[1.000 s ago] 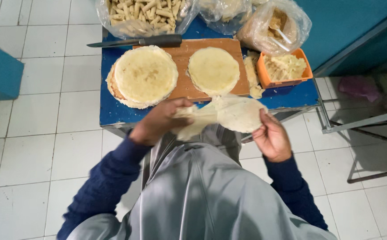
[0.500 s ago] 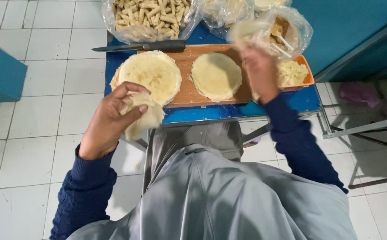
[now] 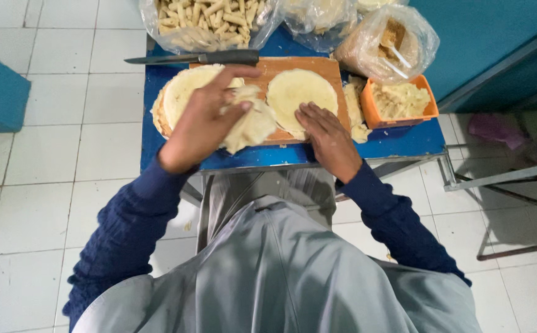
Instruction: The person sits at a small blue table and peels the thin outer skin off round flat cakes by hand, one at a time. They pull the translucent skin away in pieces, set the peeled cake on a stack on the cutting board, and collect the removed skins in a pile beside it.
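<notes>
My left hand (image 3: 204, 120) holds a crumpled pale dough sheet (image 3: 253, 120) above the left side of the wooden board (image 3: 268, 68). Behind that hand lies a stack of round thin wrappers (image 3: 179, 89). A single round wrapper (image 3: 299, 92) lies flat on the board's right half. My right hand (image 3: 324, 135) rests palm down with its fingers spread on that wrapper's near edge. An orange tub of pale filling (image 3: 404, 98) stands just to the right of the board.
A black-handled knife (image 3: 200, 58) lies along the board's far edge. Plastic bags at the back of the small blue table (image 3: 398, 142) hold rolled sticks (image 3: 210, 18) and more food (image 3: 392, 40). White tiled floor surrounds the table; a metal frame (image 3: 503, 179) stands at right.
My left hand carried the crumpled dough sheet from below the table's edge up over the board. My right hand came back from the bags to the flat wrapper.
</notes>
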